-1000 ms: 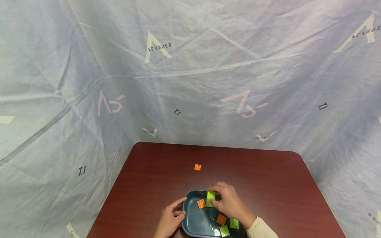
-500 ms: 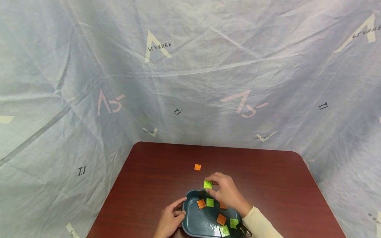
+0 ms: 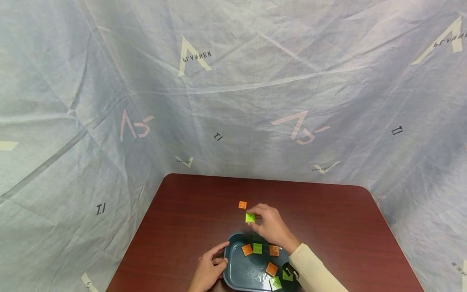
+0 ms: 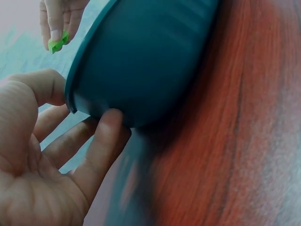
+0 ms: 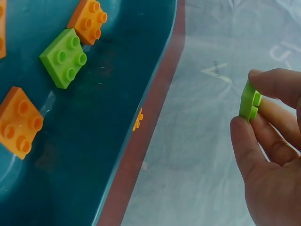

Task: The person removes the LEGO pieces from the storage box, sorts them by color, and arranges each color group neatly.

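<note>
Head view, right hand (image 3: 269, 224): pinches a green brick (image 3: 250, 217) between thumb and fingertips, above the table (image 3: 182, 219), just beyond the tray's far rim.
Left hand (image 3: 208, 269): fingers relaxed, touching the tray's (image 3: 233, 267) left rim and outer wall; holds nothing.
Tray contents: orange and green bricks.
Lone orange brick (image 3: 242, 205): on the table, just beyond the held brick.

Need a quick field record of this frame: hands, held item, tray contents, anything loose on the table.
right hand: pinches green brick above the table, beyond the tray's far rim
left hand: fingers rest on the tray's left rim and outer wall
tray: teal; holds three orange and three green bricks
loose: orange brick on table, just beyond the held brick
</note>
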### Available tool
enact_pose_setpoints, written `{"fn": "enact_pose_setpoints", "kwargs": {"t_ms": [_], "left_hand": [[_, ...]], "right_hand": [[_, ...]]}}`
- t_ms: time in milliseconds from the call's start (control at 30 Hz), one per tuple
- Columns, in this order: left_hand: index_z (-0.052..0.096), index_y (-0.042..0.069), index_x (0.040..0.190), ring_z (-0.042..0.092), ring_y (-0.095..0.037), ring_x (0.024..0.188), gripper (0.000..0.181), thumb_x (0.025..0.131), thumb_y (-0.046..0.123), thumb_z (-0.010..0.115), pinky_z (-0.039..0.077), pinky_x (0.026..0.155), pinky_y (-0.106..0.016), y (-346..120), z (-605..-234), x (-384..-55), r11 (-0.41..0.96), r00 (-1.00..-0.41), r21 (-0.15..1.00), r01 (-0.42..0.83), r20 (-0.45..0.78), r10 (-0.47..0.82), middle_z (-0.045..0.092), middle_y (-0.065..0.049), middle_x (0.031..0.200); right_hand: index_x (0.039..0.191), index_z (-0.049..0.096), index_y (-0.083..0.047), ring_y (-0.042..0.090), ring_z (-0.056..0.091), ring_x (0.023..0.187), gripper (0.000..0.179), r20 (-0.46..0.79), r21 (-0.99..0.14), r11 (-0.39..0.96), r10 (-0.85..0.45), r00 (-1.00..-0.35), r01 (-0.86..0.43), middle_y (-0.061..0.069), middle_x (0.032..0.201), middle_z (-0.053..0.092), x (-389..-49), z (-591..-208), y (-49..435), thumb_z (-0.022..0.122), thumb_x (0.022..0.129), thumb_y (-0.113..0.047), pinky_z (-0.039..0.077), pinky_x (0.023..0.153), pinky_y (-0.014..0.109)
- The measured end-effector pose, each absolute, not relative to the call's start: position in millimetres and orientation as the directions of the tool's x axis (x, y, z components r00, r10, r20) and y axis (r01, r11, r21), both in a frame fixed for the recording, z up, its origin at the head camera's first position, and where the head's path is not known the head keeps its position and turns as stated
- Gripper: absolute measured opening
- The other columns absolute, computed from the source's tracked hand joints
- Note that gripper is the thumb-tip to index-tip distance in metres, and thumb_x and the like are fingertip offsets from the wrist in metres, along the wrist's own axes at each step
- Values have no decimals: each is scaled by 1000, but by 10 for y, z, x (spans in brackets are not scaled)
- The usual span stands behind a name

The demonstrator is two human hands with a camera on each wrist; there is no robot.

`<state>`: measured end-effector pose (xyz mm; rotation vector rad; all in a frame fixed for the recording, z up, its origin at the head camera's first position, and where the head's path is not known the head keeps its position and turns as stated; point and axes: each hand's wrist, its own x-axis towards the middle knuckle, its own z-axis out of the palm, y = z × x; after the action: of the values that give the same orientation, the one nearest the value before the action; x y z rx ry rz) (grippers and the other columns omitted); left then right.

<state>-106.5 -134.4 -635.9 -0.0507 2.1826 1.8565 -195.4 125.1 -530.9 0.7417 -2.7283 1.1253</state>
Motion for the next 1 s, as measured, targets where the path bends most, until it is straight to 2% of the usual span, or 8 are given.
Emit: {"fn": "enact_pose_setpoints", "kwargs": {"t_ms": [300, 600, 700, 833, 933, 1000], "left_hand": [[66, 21, 146, 77, -23, 94, 50, 97, 13, 75, 62, 59, -29, -1335, -6357, -1078, 169, -962, 965, -200, -226, 154, 71, -19, 134], [64, 20, 148, 78, -24, 98, 50, 99, 13, 73, 64, 62, -30, -1350, -6328, -1068, 177, -959, 964, -196, -227, 172, 68, -21, 138], [63, 20, 149, 78, -22, 95, 51, 99, 15, 73, 63, 62, -30, -1366, -6329, -1068, 190, -958, 962, -194, -227, 176, 69, -20, 135], [62, 19, 150, 78, -20, 87, 52, 100, 17, 73, 62, 62, -30, -1379, -6343, -1073, 196, -954, 960, -202, -238, 181, 77, -17, 117], [62, 19, 150, 79, -20, 87, 52, 99, 18, 74, 62, 64, -29, -1380, -6355, -1074, 186, -950, 958, -219, -253, 184, 80, -15, 108], [63, 18, 149, 79, -20, 90, 51, 99, 19, 74, 63, 65, -30, -1379, -6360, -1072, 180, -949, 959, -221, -253, 185, 80, -14, 109]], "right_hand": [[122, 78, -13, 19, 72, 100, 34, 283, -629, 610, -399, -873, -482, 3, 119, 72, -2125, -5367, 1174, 85, 89, -9, 65, 85, 41], [121, 78, -8, 17, 71, 96, 32, 236, -636, 628, -395, -888, -448, 5, 116, 72, -2324, -5560, 1076, 84, 89, -8, 64, 80, 31], [120, 78, -6, 14, 68, 89, 32, 232, -625, 641, -393, -890, -446, 4, 112, 72, -2385, -5629, 1041, 84, 89, -9, 61, 75, 27], [120, 78, -4, 9, 60, 79, 32, 225, -612, 654, -396, -890, -445, 6, 109, 72, -2455, -5729, 1003, 84, 89, -9, 55, 69, 24], [120, 78, -2, 8, 58, 75, 33, 217, -616, 656, -391, -894, -436, 8, 110, 72, -2494, -5793, 980, 84, 88, -8, 54, 66, 24], [119, 78, -2, 9, 60, 76, 33, 214, -617, 659, -384, -898, -429, 9, 111, 73, -2514, -5830, 968, 85, 88, -7, 56, 66, 24]]}}
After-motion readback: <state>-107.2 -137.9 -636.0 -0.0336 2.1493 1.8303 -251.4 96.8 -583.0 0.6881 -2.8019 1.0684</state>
